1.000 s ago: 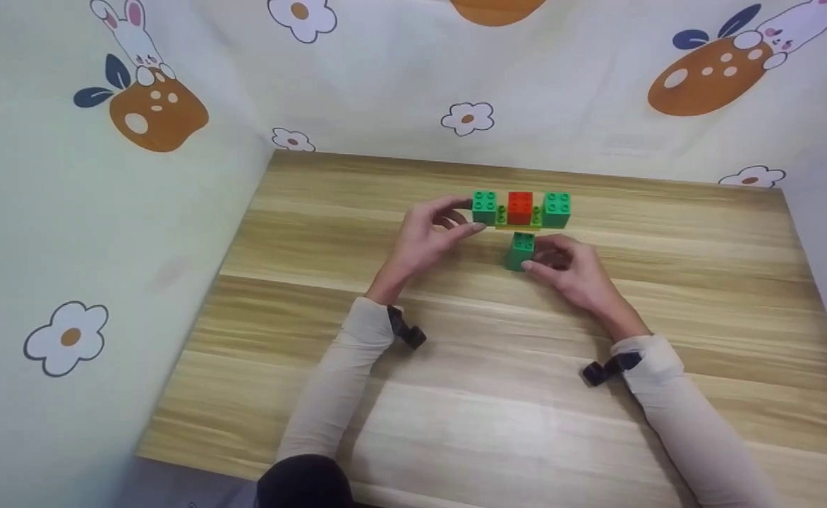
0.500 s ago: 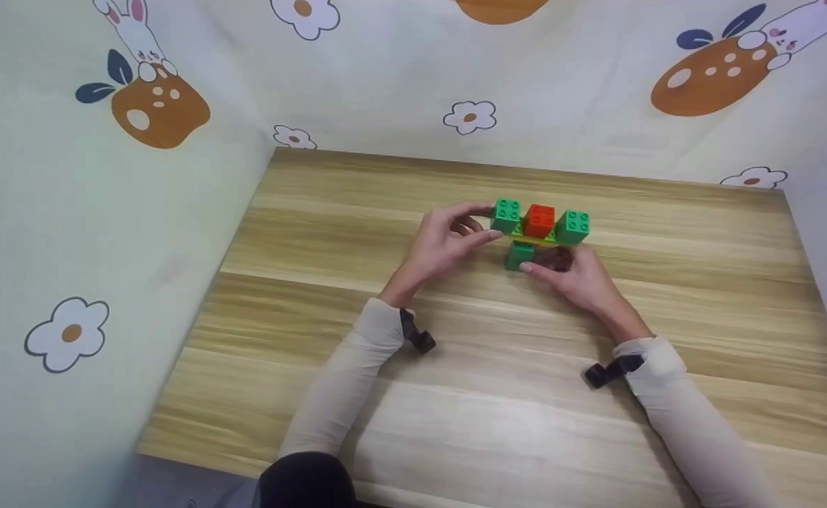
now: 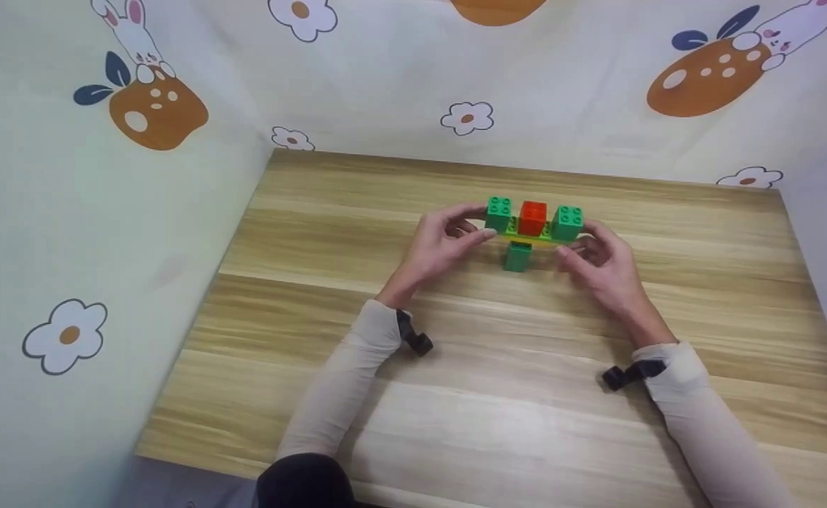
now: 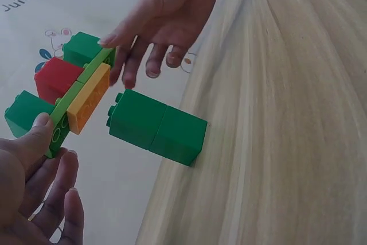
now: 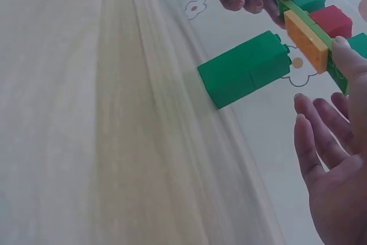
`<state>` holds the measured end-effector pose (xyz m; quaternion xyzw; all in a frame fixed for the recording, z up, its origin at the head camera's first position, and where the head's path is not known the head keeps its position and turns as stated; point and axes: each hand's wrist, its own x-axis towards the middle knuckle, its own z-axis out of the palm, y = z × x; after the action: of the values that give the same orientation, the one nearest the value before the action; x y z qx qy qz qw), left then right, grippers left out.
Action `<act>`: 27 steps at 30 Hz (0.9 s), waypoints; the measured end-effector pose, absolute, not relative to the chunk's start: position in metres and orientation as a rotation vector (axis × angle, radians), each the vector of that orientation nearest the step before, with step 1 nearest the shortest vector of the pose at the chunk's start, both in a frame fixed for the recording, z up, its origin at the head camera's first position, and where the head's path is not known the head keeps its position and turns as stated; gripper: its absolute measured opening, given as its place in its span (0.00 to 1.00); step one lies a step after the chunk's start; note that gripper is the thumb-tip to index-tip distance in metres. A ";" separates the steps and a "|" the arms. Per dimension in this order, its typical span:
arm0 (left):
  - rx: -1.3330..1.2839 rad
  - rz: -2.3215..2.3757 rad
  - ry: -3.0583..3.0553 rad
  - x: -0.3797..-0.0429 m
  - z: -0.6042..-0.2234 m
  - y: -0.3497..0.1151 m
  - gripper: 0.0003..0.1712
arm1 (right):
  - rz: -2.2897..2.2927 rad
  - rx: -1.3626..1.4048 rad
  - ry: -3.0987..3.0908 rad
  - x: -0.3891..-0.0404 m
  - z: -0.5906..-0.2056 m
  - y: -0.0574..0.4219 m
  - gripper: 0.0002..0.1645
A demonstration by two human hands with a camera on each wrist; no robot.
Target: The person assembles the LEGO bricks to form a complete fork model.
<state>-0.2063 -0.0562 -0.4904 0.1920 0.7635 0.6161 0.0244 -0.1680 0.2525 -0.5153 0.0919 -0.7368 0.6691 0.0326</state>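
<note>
My left hand (image 3: pixel 440 243) pinches the left end of a toy brick assembly (image 4: pixel 66 104), thumb in front. At the other end, my right hand (image 3: pixel 607 267) holds it between thumb and fingers. The assembly is a light green layer (image 4: pixel 69 98) bearing a red brick (image 3: pixel 533 218) between two green bricks, one left (image 3: pixel 498 214) and one right (image 3: pixel 567 222). Under its middle is a yellow-orange brick (image 5: pixel 307 41). Below stands a tower of two stacked green bricks (image 5: pixel 246 70), upright on the table; a gap separates its studs from the orange brick in both wrist views.
The wood-grain table (image 3: pixel 498 395) spreads in front of and around the tower. A pale cloth (image 3: pixel 385 77) printed with flowers, rabbits and fruit covers the back and left side. Each wrist wears a black camera mount, left (image 3: pixel 413 335) and right (image 3: pixel 632 374).
The left hand has brought the assembly rightward and nearer, over the green tower. The right hand has let go of the tower and taken the assembly's right end.
</note>
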 end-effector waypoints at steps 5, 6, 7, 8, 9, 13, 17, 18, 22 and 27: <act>0.593 1.895 2.342 -0.205 -0.494 -0.055 0.26 | 2.030 0.249 -2.258 -0.167 -0.513 0.255 0.24; 0.591 1.888 2.347 -0.205 -0.495 -0.055 0.26 | 2.032 0.239 -2.259 -0.167 -0.513 0.255 0.24; 0.589 1.881 2.351 -0.205 -0.496 -0.055 0.26 | 2.033 0.235 -2.263 -0.167 -0.513 0.255 0.24; 0.586 1.874 2.353 -0.205 -0.497 -0.055 0.26 | 2.036 0.236 -2.264 -0.167 -0.513 0.255 0.25; 0.583 1.866 2.354 -0.206 -0.497 -0.055 0.26 | 2.037 0.239 -2.265 -0.167 -0.513 0.254 0.25; 0.568 1.844 2.352 -0.206 -0.499 -0.057 0.27 | 2.035 0.255 -2.265 -0.168 -0.515 0.254 0.26; 0.572 1.835 2.354 -0.207 -0.500 -0.058 0.27 | 2.016 0.260 -2.274 -0.168 -0.517 0.254 0.26; 0.575 1.835 2.351 -0.207 -0.501 -0.058 0.27 | 2.015 0.261 -2.276 -0.168 -0.517 0.254 0.26; 0.572 1.830 2.339 -0.208 -0.503 -0.059 0.27 | 2.001 0.257 -2.293 -0.168 -0.517 0.254 0.26; 0.564 1.821 2.326 -0.209 -0.504 -0.061 0.27 | 1.995 0.258 -2.310 -0.169 -0.517 0.254 0.25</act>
<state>-0.2091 -0.0608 -0.5043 0.1871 0.7717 0.6041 0.0671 -0.1685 0.2539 -0.5167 0.0841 -0.7536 0.6508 0.0393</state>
